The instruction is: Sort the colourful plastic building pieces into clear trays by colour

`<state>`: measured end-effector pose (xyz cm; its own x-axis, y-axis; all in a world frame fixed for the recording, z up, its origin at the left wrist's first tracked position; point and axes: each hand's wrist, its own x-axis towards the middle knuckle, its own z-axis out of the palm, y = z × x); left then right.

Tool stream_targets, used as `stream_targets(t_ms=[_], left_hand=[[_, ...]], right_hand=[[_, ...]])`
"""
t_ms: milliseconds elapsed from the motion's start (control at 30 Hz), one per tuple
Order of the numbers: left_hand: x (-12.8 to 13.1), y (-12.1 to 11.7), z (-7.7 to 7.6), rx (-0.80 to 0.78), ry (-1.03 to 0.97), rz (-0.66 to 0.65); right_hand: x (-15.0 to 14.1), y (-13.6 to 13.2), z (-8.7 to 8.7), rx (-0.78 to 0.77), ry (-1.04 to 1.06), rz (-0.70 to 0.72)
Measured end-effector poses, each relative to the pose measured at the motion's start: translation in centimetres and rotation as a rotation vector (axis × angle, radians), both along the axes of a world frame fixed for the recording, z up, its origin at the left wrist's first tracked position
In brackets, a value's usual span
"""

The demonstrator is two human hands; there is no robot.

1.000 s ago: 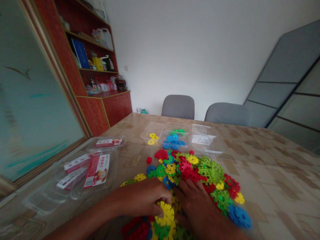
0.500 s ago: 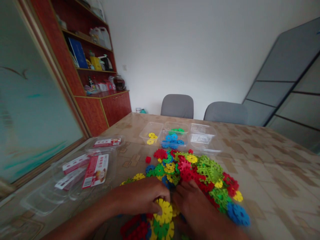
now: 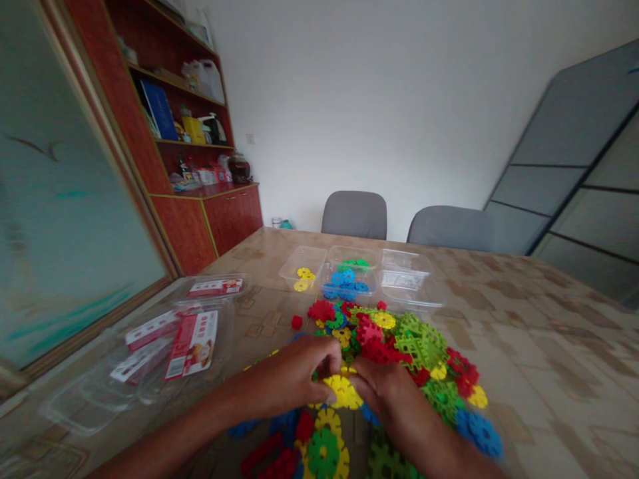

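My left hand (image 3: 299, 376) pinches a yellow notched plastic disc (image 3: 344, 392) between thumb and fingers. Right beside it, my right hand (image 3: 387, 386) has its fingers closed at the same disc's far edge, where another bit of yellow shows; its fingertips are partly hidden. Below the hands lie a green notched disc (image 3: 323, 452) on yellow ones and red pieces (image 3: 279, 462). Beyond them spreads a mixed pile with red gear-edged pieces (image 3: 377, 346), lime-green square pieces (image 3: 422, 339) and blue discs (image 3: 479, 432).
Behind the pile stand clear plastic containers: one (image 3: 287, 271) with yellow discs, others with blue discs (image 3: 345, 285) and green discs (image 3: 353, 264). Clear lids with red labels (image 3: 192, 342) lie at left. A small red cube (image 3: 297, 322) sits beside the pile. Grey chairs (image 3: 354, 214) are across the table.
My left hand has carried the yellow disc slightly up and right and tilted it flatter. My right hand has come out of the pile to meet it at the disc.
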<state>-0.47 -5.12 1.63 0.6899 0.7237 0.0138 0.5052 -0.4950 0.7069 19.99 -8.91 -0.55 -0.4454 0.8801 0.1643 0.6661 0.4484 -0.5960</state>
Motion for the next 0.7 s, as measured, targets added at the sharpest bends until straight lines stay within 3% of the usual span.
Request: stream_targets(t_ms=[133, 333, 467, 567, 700], left_hand=[[0.6, 0.1, 0.0, -0.133, -0.194, -0.018], [0.9, 0.4, 0.1, -0.38, -0.292, -0.041], [0.5, 0.9, -0.1, -0.302, -0.299, -0.027], [0.2, 1.2, -0.2, -0.189, -0.231, 0.027], [-0.5, 2.3, 0.0, -0.059, -0.207, 0.1]], right_hand=[[-0.1, -0.1, -0.6, -0.011, 0.207, -0.036], [-0.2, -0.4, -0.8, -0.017, 0.212, -0.089], [0.2, -0.3, -0.2, 0.037, 0.216, -0.134], [0.7, 0.1, 0.0, 0.042, 0.058, -0.157], [1.1, 0.3, 0.8, 0.073, -0.128, -0.083]])
